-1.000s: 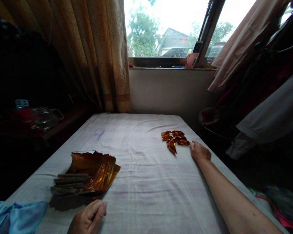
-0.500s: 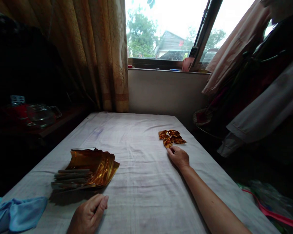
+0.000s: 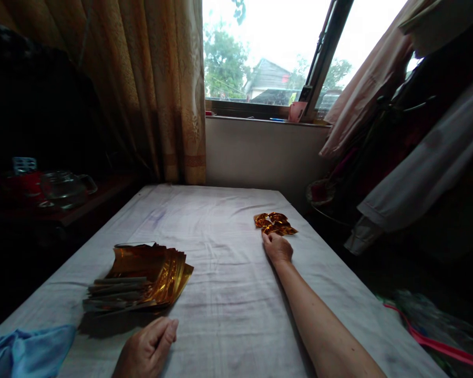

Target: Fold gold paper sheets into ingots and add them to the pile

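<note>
A small group of folded gold foil papers (image 3: 279, 217) lies toward the far right of the white cloth. My right hand (image 3: 279, 249) reaches to its near side, fingers closed on the edge of the nearest folded paper; the hand partly hides that piece. At the left lies a fanned stack of gold foil sheets (image 3: 140, 262), its near side rolled over and showing dull grey backs. Just in front of the stack rests my left hand (image 3: 147, 346), closed with the thumb against the curled fingers and nothing visible in it.
A light blue cloth (image 3: 35, 349) lies at the near left corner of the white-covered table (image 3: 216, 315). On a dark side table stands a glass jug (image 3: 65, 189). Clothes (image 3: 425, 178) hang along the right, above a pink-handled plastic item (image 3: 449, 352).
My right hand has shifted slightly left and forward, pushing the nearest folded foil paper closer to the others. My left hand has barely moved. The camera view has tilted a little.
</note>
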`<control>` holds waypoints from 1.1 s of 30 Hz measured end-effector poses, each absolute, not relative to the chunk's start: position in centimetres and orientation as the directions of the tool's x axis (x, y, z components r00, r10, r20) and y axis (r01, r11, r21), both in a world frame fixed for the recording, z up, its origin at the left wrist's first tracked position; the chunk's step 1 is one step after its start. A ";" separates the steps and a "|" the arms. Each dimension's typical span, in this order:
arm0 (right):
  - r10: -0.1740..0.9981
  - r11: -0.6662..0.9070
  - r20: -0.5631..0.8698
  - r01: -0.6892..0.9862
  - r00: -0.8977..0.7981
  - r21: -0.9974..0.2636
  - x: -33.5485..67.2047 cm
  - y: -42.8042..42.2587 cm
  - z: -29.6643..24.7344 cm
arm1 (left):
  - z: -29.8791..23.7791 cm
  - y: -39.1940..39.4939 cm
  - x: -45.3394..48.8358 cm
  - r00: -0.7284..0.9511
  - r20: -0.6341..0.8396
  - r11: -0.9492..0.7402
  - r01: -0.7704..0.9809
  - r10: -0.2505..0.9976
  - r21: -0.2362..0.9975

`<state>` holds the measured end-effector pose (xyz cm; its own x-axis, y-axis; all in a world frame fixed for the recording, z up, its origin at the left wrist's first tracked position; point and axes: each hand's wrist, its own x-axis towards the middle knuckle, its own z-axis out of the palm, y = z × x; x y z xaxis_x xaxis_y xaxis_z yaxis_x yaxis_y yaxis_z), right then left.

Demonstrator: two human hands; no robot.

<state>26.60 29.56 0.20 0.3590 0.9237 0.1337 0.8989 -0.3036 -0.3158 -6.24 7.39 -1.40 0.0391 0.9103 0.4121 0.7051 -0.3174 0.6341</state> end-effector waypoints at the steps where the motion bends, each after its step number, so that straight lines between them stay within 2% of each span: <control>1: 0.925 -0.299 0.135 0.899 0.356 -0.321 26.5 29.7 0.3 | -1.4 7.4 -6.2 0.035 0.408 -0.311 0.706 0.913 0.636; 11: 0.925 -0.273 0.161 0.895 0.345 -0.352 26.3 29.4 0.0 | -1.3 7.2 -6.2 0.028 0.364 -0.276 0.707 0.931 0.651; 20: 0.957 -0.156 0.168 0.910 0.236 -0.385 25.2 25.0 -1.0 | -0.5 7.1 -5.6 -0.004 0.267 -0.190 0.693 0.964 0.696; 28: 0.965 -0.121 0.168 0.909 0.202 -0.399 22.8 21.9 -0.9 | -0.5 6.8 -5.5 -0.013 0.288 -0.210 0.654 0.957 0.727; 33: 0.975 -0.018 0.192 0.906 0.108 -0.422 19.5 20.3 -1.1 | -0.1 6.8 -5.8 -0.058 0.367 -0.254 0.622 0.928 0.740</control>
